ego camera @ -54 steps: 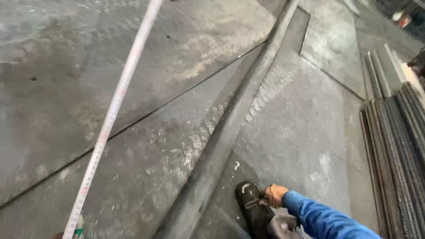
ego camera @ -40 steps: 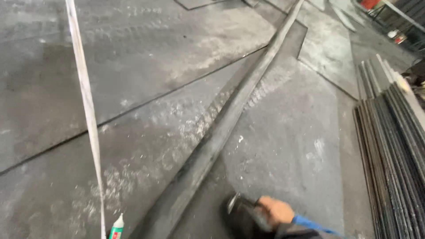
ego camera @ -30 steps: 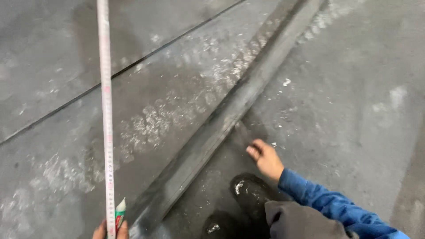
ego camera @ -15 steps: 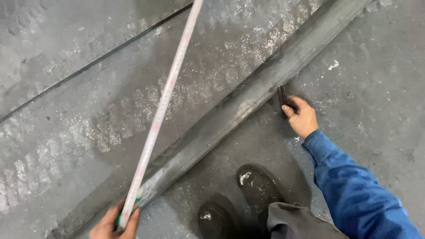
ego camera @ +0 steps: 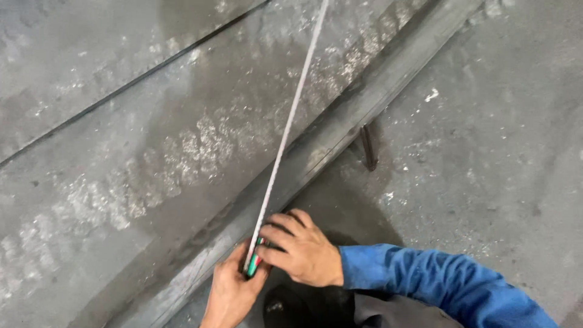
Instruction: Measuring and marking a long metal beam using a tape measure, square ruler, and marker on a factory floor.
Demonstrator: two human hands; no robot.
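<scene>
Single head view: looks steeply down, close over hands, onto steel bar (ego camera: 340,130) and floor (ego camera: 498,158).

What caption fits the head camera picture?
Both hands, left hand and right hand, hold a tape measure on a long steel bar.

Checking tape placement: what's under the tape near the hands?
The tape runs over a long steel bar on the floor. Both hands, left and right, cover its end and the bar there.

Both hands meet at the near end of a white tape measure (ego camera: 285,130): left hand (ego camera: 231,291) beneath, right hand (ego camera: 300,249) pinching it. The tape runs far-right over a long dark steel bar (ego camera: 340,130). A small dark rod (ego camera: 368,147) lies right of the bar.
</scene>
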